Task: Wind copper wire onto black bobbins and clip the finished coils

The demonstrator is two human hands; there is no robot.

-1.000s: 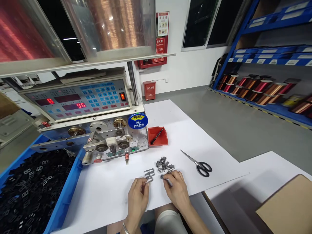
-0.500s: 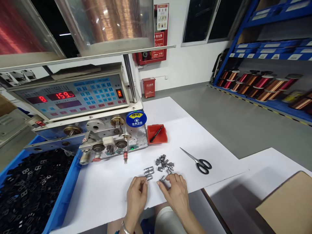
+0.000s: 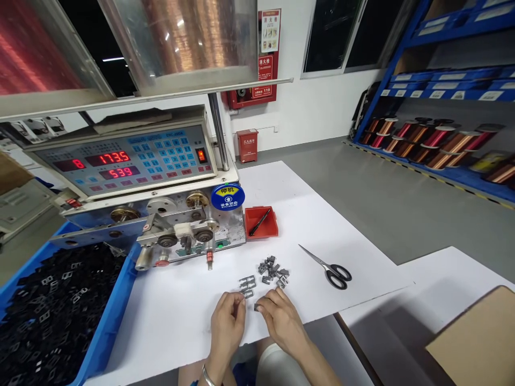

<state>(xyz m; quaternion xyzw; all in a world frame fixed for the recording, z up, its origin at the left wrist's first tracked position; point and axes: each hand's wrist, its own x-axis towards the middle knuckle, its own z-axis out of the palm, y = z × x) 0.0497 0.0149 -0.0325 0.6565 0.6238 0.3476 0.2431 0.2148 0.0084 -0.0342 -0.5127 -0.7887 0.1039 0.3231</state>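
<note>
My left hand (image 3: pixel 227 321) rests on the white table (image 3: pixel 169 316) with its fingertips pinched on a small grey part, just below a short row of grey cores (image 3: pixel 247 284). My right hand (image 3: pixel 279 319) is close beside it, thumb and forefinger holding a small grey core (image 3: pixel 256 306) toward the left hand. A loose pile of small grey cores (image 3: pixel 273 269) lies just beyond my right fingers.
A winding machine (image 3: pixel 161 203) with red displays stands at the back left. A blue bin (image 3: pixel 52 316) of black parts sits on the left. A red tray (image 3: pixel 260 222) with a pen and black-handled scissors (image 3: pixel 330 268) lie to the right. A cardboard box (image 3: pixel 475 343) is at the lower right.
My right hand left the pile and moved left toward my left hand with a core. The machine's displayed numbers changed.
</note>
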